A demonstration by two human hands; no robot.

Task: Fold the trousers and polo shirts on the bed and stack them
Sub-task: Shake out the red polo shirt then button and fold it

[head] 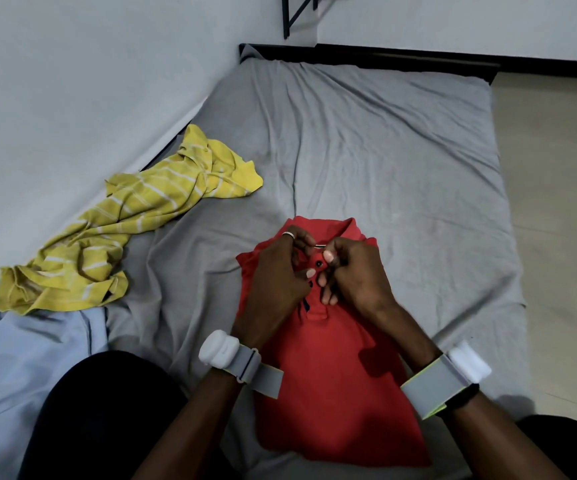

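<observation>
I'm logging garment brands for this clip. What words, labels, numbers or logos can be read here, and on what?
None can be read.
Red polo shirt: a small tag at the collar, striped, too small to read.
Yellow striped polo shirt: no print showing.
White wrist devices: no legible marking.

The bed (366, 140) in front of me wears a wrinkled grey sheet and fills the middle of the frame. A red polo shirt (335, 375) lies flat on it at lower centre. A crumpled yellow striped polo shirt (124, 216) sprawls at the left, and pale blue cloth (20, 355) lies at the lower left.
</observation>
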